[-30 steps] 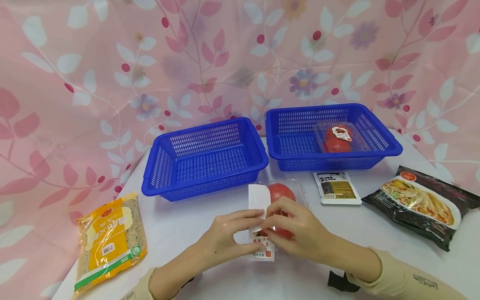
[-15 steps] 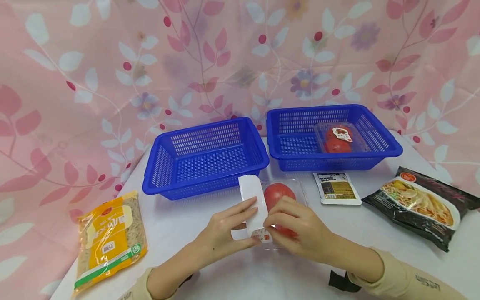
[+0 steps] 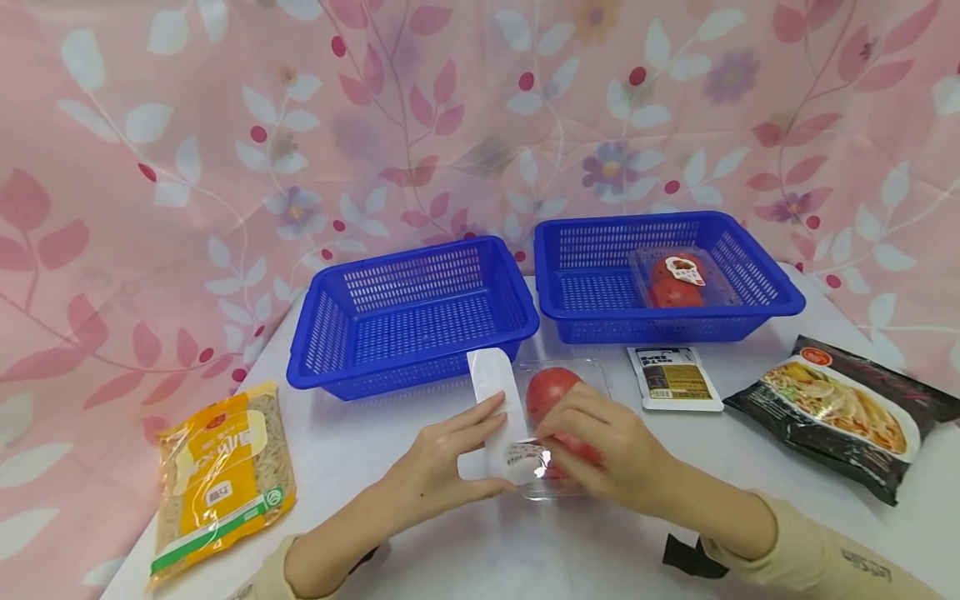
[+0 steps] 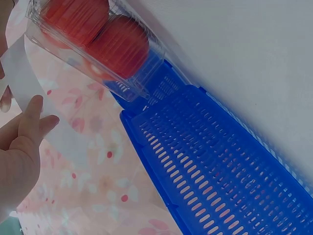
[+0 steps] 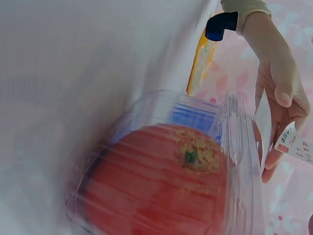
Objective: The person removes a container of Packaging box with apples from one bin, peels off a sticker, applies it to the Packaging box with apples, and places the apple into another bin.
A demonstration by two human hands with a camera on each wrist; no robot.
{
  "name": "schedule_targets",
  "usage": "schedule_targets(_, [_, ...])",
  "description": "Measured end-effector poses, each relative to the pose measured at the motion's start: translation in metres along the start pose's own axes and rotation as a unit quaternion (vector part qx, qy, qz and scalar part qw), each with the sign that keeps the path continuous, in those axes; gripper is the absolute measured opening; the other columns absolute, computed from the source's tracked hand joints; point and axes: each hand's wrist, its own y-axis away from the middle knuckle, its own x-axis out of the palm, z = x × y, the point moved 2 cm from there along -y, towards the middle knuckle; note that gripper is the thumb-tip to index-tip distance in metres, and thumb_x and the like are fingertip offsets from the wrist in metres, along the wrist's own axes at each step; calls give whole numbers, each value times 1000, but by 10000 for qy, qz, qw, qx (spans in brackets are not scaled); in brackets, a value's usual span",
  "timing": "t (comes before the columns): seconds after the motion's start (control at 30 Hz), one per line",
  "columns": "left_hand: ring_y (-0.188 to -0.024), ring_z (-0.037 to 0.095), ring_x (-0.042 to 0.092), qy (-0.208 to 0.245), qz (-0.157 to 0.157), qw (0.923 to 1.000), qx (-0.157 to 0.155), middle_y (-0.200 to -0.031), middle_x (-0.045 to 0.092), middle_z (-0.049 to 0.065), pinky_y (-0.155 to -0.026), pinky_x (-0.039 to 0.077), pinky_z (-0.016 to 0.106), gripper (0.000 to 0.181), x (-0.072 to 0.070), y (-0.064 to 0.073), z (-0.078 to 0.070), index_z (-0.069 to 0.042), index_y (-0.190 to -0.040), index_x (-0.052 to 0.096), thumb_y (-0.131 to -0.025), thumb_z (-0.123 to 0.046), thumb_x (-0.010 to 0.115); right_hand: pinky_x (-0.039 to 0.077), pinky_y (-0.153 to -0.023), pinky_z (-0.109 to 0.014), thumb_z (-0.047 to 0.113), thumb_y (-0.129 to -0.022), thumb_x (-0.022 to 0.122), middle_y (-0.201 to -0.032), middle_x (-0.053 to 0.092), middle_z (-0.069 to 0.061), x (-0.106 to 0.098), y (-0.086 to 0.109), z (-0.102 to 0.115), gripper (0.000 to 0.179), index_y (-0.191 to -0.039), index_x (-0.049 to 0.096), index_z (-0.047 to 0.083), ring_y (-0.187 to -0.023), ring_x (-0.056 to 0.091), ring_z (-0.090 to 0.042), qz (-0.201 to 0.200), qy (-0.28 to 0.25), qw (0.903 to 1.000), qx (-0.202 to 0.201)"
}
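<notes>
My left hand holds a white label strip with its fingers on the upper part and its thumb near the lower end. At the strip's right edge, the bent fingers of my right hand pinch the printed label, which curls and shines. Behind both hands lies a clear plastic box with red apples, partly covered by my right hand. Through the box wall, the right wrist view gives an apple's green stem end. In the left wrist view, fingertips lie across the strip.
Two blue baskets stand behind; the right basket contains another labelled apple box. A yellow grain bag lies left. To the right are a small white-and-gold packet and a black noodle bag.
The label strip has moved left and tilted, uncovering more of the apple box. Its printed lower end has lifted and curled. My left hand has shifted slightly left along with it.
</notes>
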Motion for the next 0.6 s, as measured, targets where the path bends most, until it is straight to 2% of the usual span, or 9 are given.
schedule_targets(0.1, [-110, 20, 56, -29, 26, 10000, -74, -137, 44, 13, -78, 46, 13, 68, 0, 1, 1, 6, -121, 55, -66, -22, 83, 45, -83, -18, 25, -94, 50, -88, 59, 3, -2, 1, -4, 19, -90, 62, 11, -84, 53, -12, 55, 41, 9997, 227])
schedule_targets(0.3, [-112, 20, 54, -203, 204, 9989, -359, -137, 44, 12, -82, 45, 17, 66, -1, 4, 3, 5, -122, 56, -69, -25, 81, 46, -83, -20, 34, -94, 49, -90, 59, 8, -4, 4, -12, 24, -91, 63, 14, -87, 53, -8, 319, -92, 9951, 931])
schedule_targets(0.47, [-110, 22, 56, -183, 288, 9980, -539, -137, 43, 14, -82, 46, 19, 66, -1, 5, 8, 4, -123, 54, -70, -24, 80, 47, -81, -22, 25, -92, 56, -90, 60, 8, -4, 5, -15, 13, -91, 63, 14, -87, 53, -8, 348, -173, 9943, 988])
schedule_targets(0.6, [-98, 20, 62, -53, 419, 9960, -784, -138, 41, 16, -78, 48, 18, 66, 0, 7, 12, 3, -126, 52, -71, -21, 79, 46, -81, -20, 14, -87, 62, -90, 61, 7, -4, 5, -16, 5, -91, 63, 14, -87, 53, -8, 311, -179, 9951, 918])
